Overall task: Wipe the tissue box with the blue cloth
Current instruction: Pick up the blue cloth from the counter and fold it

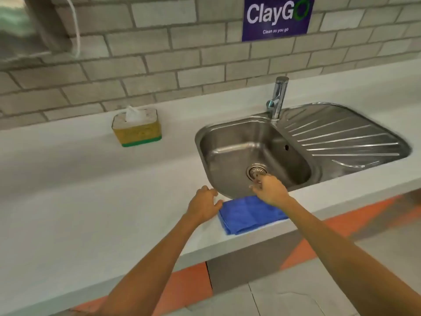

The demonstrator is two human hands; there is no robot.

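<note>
A folded blue cloth (248, 214) lies on the counter's front edge, just below the sink. The tissue box (137, 127), yellow with a green base and a white tissue sticking up, stands far back on the counter near the brick wall. My left hand (204, 204) hovers at the cloth's left edge with fingers curled and apart, holding nothing. My right hand (270, 190) is above the cloth's far right corner, over the sink rim, fingers loosely bent and empty.
A steel sink (227, 142) with a drain, a drainboard (341, 137) on its right and a tap (279, 96) behind it sits in the pale counter (79, 190). A purple sign (276, 17) hangs on the brick wall. The floor below has orange and grey tiles.
</note>
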